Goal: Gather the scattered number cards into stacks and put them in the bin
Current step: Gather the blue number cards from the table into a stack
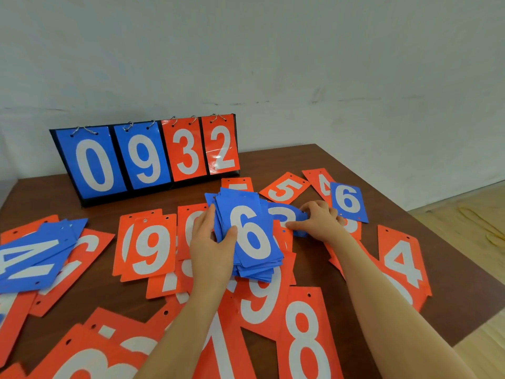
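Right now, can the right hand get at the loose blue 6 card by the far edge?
Probably yes: the blue 6 card lies uncovered beside the right hand, but that hand's grip is on a blue 3 card.

Two hands work here: the left hand (210, 242) and the right hand (318, 221). Beyond them stands one scoreboard (147, 157) showing four digits, two blue and two red. Loose red cards and blue cards overlap too much to count.

Brown table (382, 181): scattered number cards (149, 248), flip scoreboard (147, 157).
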`<state>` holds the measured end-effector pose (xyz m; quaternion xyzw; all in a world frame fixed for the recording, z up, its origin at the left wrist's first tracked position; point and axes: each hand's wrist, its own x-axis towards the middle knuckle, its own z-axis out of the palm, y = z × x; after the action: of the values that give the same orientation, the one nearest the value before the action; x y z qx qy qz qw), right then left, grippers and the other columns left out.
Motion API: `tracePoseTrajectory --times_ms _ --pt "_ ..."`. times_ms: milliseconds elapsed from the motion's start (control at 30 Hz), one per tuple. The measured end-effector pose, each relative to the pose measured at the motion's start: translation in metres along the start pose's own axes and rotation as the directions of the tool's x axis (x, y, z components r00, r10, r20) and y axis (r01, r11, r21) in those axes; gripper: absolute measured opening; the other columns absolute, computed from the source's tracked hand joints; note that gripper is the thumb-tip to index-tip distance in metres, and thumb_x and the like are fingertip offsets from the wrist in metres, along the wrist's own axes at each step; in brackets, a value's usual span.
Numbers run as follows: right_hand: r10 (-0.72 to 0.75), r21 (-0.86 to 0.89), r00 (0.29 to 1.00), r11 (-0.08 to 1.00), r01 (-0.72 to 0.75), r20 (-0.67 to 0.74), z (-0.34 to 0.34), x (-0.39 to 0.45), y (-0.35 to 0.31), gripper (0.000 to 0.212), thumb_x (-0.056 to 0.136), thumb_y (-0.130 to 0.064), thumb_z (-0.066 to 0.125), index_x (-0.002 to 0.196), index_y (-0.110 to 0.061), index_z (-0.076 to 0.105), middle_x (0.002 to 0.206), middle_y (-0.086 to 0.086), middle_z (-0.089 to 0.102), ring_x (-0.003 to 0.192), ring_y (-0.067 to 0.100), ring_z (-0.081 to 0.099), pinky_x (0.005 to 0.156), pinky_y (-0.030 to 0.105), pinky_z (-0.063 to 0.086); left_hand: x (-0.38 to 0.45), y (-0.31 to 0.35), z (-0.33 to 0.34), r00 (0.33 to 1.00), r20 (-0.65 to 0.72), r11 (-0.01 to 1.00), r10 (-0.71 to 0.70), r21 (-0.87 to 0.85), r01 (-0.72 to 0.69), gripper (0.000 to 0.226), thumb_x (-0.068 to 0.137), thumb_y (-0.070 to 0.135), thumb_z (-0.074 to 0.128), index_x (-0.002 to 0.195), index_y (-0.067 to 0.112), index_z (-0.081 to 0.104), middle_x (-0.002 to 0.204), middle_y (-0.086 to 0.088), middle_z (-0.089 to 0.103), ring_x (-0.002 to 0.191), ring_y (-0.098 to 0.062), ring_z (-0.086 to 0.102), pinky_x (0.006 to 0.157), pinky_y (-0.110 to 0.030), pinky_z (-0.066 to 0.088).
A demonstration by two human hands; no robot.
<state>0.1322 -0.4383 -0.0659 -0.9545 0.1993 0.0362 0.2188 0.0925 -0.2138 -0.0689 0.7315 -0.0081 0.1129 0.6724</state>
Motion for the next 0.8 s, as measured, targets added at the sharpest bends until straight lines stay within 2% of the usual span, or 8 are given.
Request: tracePoseTrajectory --times_ms 133,233,300,367,500,600,667,800 --pt "-0.061 0.11 0.992 0.991 0.074 -0.109 0.009 0.0 -0.002 0.05 0.075 -0.042 0.074 0.113 -0.026 0.046 0.132 0.002 0.04 0.128 0.025 0.034 0.109 0.046 0.027 0.002 -0.002 0.0 1.0 0.002 1.0 -0.001 0.015 0.001 0.055 0.088 0.013 0.06 0.138 0.022 0.039 0.124 0.011 0.044 0.109 -0.007 0.05 0.065 -0.013 0.05" --pt "-0.108 0.46 0.969 0.865 0.201 -0.221 0.014 -0.008 -0.006 0.043 0.08 -0.011 0.072 0.111 -0.02 0.043 0.121 0.002 0.051 0.117 0.023 0.051 0.081 0.023 0.051 0.003 -0.002 -0.003 1.0 -0.006 1.0 0.014 0.028 -0.014 0.054 0.088 0.015 0.06 0.137 0.021 0.04 0.129 0.007 0.045 0.112 -0.008 0.05 0.067 -0.014 0.051" --pt "-0.082 0.578 0.928 0.761 0.293 -0.362 0.009 -0.018 -0.011 0.041 0.084 0.001 0.063 0.117 -0.015 0.046 0.118 0.001 0.053 0.115 0.02 0.053 0.063 0.01 0.047 0.003 -0.002 -0.006 1.0 -0.014 0.999 0.022 0.044 -0.021 0.054 0.088 0.016 0.06 0.137 0.022 0.041 0.13 0.006 0.046 0.113 -0.009 0.05 0.067 -0.014 0.051" --pt "-0.073 0.582 0.854 0.703 0.41 -0.515 0.0 -0.027 -0.016 0.042 0.086 0.003 0.059 0.121 -0.017 0.049 0.113 -0.002 0.053 0.109 0.017 0.055 0.062 0.008 0.047 0.001 -0.002 -0.011 0.999 -0.024 0.998 0.026 0.057 -0.025 0.053 0.088 0.016 0.06 0.137 0.022 0.041 0.131 0.006 0.046 0.114 -0.01 0.05 0.068 -0.015 0.051" --pt "-0.004 0.6 0.736 0.577 0.554 -0.677 -0.024 -0.046 -0.023 0.049 0.085 -0.002 0.061 0.127 -0.022 0.046 0.109 -0.001 0.054 0.09 0.008 0.059 0.072 0.018 0.051 -0.004 0.0 -0.018 0.999 -0.02 0.998 0.035 0.059 -0.034 0.055 0.087 0.015 0.061 0.138 0.021 0.041 0.136 0.003 0.045 0.12 -0.014 0.049 0.082 -0.031 0.055" --pt "0.127 0.724 0.747 0.395 0.566 -0.653 -0.04 -0.065 -0.029 0.041 0.083 -0.005 0.066 0.116 -0.02 0.046 0.106 0.005 0.062 0.094 0.012 0.064 0.083 0.033 0.055 -0.011 0.01 -0.019 0.998 0.0 0.997 0.056 0.061 -0.056 0.054 0.087 0.012 0.06 0.138 0.02 0.04 0.132 0.008 0.043 0.112 -0.006 0.047 0.073 -0.015 0.05" --pt "0.176 0.731 0.731 0.38 0.567 -0.659 -0.048 -0.078 -0.029 0.031 0.083 -0.006 0.067 0.108 -0.018 0.053 0.106 0.003 0.063 0.097 0.014 0.064 0.087 0.038 0.054 -0.017 0.017 -0.018 0.998 0.014 0.997 0.056 0.053 -0.057 0.054 0.088 0.01 0.059 0.137 0.019 0.041 0.122 0.014 0.041 0.104 0.0 0.045 0.062 -0.003 0.044" --pt "0.179 0.798 0.784 0.258 0.545 -0.594 -0.053 -0.098 -0.022 0.021 0.079 -0.01 0.07 0.096 -0.022 0.065 0.101 0.004 0.068 0.098 0.022 0.065 0.089 0.045 0.052 -0.028 0.027 -0.02 0.996 0.056 0.997 0.069 0.017 -0.07 0.051 0.088 0.005 0.057 0.135 0.019 0.043 0.116 0.015 0.042 0.105 -0.002 0.048 0.066 -0.003 0.043"
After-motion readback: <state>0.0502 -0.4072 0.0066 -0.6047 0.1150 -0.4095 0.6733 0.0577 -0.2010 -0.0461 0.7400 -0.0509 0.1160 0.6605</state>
